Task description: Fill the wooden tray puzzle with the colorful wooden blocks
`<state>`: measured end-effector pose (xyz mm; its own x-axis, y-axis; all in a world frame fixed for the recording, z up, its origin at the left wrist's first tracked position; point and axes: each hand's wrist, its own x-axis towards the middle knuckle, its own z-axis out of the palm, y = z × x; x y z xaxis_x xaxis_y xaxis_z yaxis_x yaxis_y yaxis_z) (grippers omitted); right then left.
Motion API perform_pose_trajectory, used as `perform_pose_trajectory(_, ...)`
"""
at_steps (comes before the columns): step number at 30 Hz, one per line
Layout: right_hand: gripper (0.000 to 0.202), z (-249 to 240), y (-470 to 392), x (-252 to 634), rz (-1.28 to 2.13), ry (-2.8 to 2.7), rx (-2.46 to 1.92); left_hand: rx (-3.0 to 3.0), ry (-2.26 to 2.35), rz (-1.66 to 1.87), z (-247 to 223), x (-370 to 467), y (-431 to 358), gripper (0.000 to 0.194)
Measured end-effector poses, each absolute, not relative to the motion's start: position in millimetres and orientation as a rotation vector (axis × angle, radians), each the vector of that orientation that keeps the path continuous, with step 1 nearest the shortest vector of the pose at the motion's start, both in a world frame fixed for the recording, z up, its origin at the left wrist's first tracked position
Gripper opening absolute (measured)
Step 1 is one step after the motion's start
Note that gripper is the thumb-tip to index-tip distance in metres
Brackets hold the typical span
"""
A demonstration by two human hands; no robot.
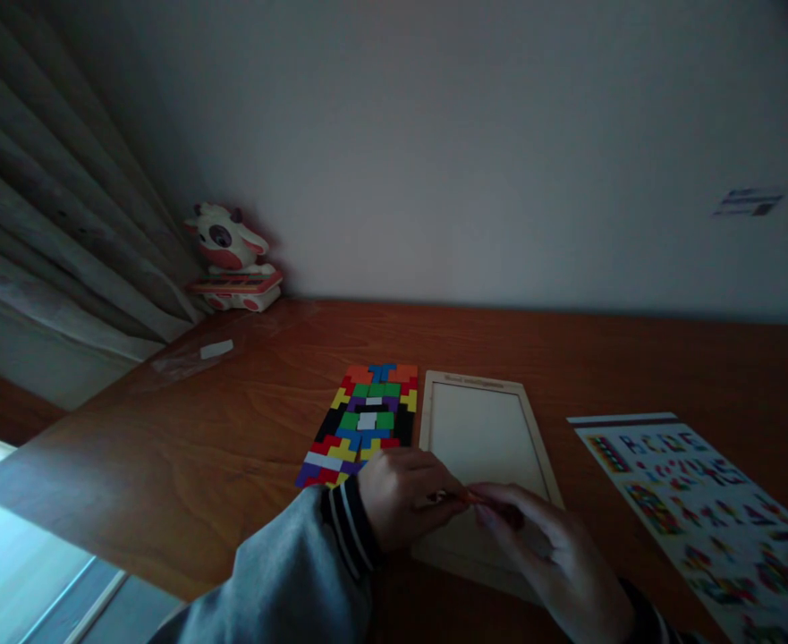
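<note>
Over the near part of a pale wooden puzzle tray [528, 404], my left hand [403, 495] and my right hand [558, 550] meet with their fingers pinched. Between the fingertips is a small orange piece [467, 497], mostly covered, so its full shape is hidden. The tray lies flat with a raised frame and a bare light bed. Just left of it, many colourful block-puzzle pieces [384, 394] lie fitted together in a flat rectangle. My left forearm and hand cover the near end of that block layout.
A printed pattern sheet [685, 501] lies on the brown wooden table [266, 385] at the right. In the far left corner stands a cow-shaped toy keyboard [236, 259]. Clear plastic with a white label [216, 349] sits before it. A curtain [45, 197] hangs at left; a wall borders the back.
</note>
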<state>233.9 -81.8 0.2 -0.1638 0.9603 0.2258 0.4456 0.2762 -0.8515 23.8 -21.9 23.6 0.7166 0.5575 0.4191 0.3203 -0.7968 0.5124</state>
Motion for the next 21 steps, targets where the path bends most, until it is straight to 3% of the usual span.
perform_pose_trajectory(4, 0.028, 0, -84, 232, 0.912, -1.661, -1.301, 2.625, 0.567, 0.909, 21, 26, -22, 0.021)
perform_pose_trajectory(9, 0.024, -12, -83, 235, 0.888, -1.665, -1.349, 2.759, 0.529, 0.872, 24, 6, -9, 0.040)
perform_pose_trajectory(15, 0.016, -22, -82, 236, 0.854, -1.756, -1.322, 2.862, 0.883, 0.613, 32, -42, 12, 0.035)
perform_pose_trajectory(21, 0.016, -27, -84, 232, 0.781, -1.906, -1.268, 2.841, 0.885, 0.342, 28, -43, 12, 0.032)
